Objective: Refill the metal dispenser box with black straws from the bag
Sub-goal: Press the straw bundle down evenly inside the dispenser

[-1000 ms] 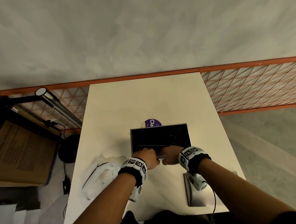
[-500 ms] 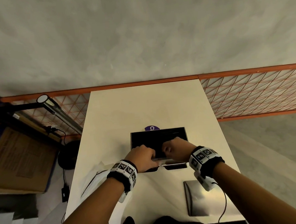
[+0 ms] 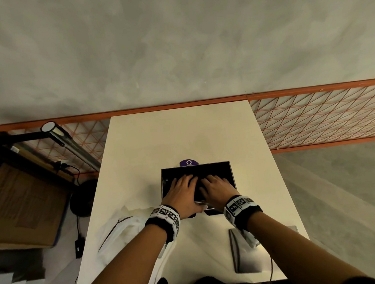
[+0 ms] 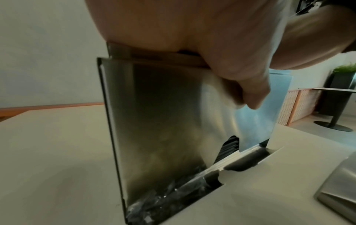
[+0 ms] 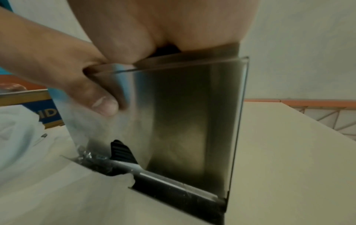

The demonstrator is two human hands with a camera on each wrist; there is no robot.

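The metal dispenser box (image 3: 232,174) stands open-topped on the table's middle, its inside dark with black straws (image 3: 173,172). My left hand (image 3: 181,186) and right hand (image 3: 215,185) lie side by side on the straws, fingers straight and spread. The left thumb (image 5: 104,105) hangs down the box's shiny front wall (image 5: 192,106). Black straws (image 4: 229,146) show through the cut-out at the foot of the front wall (image 4: 154,121). The white plastic bag (image 3: 122,233) lies crumpled at the table's left edge, beside my left wrist.
A flat metal lid (image 3: 246,254) lies near the front right of the white table (image 3: 181,131). A purple disc (image 3: 189,162) peeks out behind the box. A lamp (image 3: 49,127) and cardboard box (image 3: 21,207) stand off the left edge; orange mesh fencing (image 3: 312,116) runs behind.
Both hands were curled at the box's front rim. They have moved forward over the opening and now lie flat on the straws, fingers stretched out.
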